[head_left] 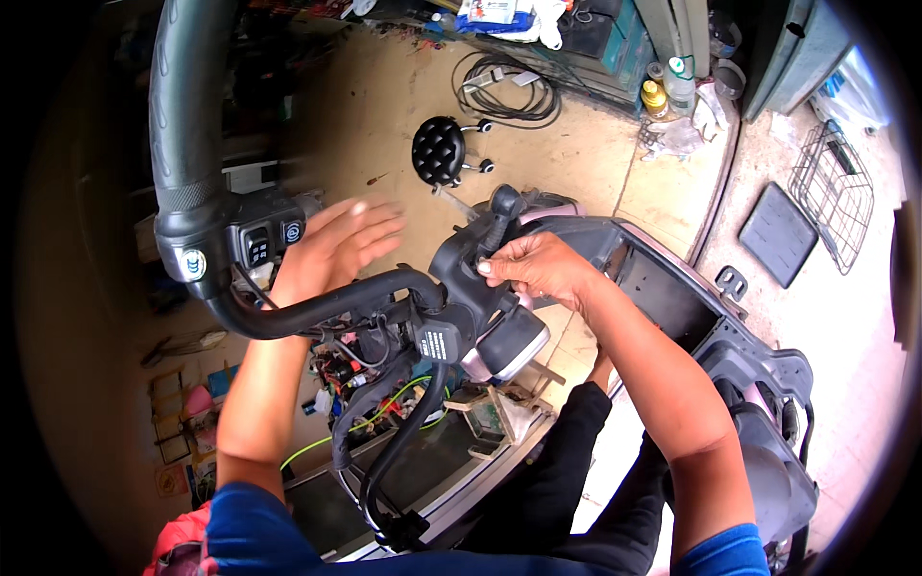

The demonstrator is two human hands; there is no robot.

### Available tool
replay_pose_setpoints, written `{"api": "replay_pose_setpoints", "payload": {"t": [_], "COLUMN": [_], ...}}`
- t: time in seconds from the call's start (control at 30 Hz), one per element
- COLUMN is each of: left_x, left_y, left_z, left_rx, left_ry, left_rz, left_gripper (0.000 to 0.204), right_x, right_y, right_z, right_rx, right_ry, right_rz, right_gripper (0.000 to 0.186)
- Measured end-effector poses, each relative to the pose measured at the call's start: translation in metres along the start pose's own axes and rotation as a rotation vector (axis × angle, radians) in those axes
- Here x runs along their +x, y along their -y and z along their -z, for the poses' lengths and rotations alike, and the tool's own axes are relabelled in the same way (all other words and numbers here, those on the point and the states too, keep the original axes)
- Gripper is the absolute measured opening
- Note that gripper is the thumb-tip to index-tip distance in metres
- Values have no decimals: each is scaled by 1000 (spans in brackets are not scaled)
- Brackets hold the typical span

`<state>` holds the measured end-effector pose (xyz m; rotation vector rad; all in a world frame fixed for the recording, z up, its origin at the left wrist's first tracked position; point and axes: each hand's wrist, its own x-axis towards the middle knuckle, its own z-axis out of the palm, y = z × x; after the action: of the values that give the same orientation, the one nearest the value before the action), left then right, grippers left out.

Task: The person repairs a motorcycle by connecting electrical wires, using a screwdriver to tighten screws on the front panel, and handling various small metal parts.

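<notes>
An electric scooter with a black handlebar fills the middle of the view. Its left grip rises close to me, with a switch block below it. Behind that block, my left hand is held with fingers stretched out, their tips slightly blurred, and nothing in them. My right hand is pinched against the black steering column cover, beside a short ribbed grip. What lies between its thumb and finger is too small to make out. A dark square-faced housing sits below that hand.
A black round stool on casters stands beyond the scooter, near a coiled cable. Bottles stand by the doorway. A wire basket and a dark flat panel lie at the right. The scooter's open body extends rightward.
</notes>
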<state>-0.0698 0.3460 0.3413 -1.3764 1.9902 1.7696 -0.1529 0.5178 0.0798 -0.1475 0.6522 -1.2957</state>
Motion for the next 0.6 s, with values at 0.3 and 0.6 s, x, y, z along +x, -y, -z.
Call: {"api": "replay_pose_setpoints", "payload": {"t": [0.3, 0.6], "left_x": [87, 96], "left_y": [37, 48], "left_z": [-57, -47], "left_rx": [834, 979], "left_ry": [330, 339], "left_rz": [469, 501], "left_gripper": [39, 41], "right_x": [-2, -9], "right_y": [5, -26], "right_z": [-14, -8], "right_rx": [998, 1286], "right_ry": [-224, -42], "right_rz": [492, 689], "right_gripper": [49, 51]}}
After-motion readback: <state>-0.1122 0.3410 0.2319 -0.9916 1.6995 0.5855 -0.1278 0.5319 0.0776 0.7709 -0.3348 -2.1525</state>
